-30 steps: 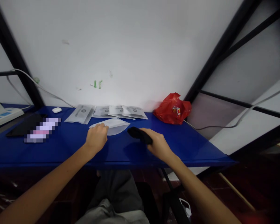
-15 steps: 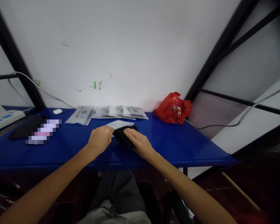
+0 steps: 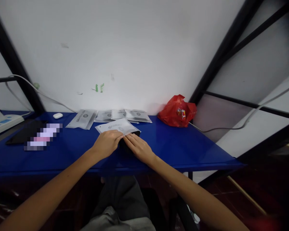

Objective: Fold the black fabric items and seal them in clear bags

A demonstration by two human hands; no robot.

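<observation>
In the head view, a frosted printed pouch near the centre of the frame is pinched at its near edge by the left hand. A black cloth bundle (partly hidden) is gripped by the right hand against that edge. Similar flat pouches are seen behind; a red plastic bag is seen right of centre.
</observation>
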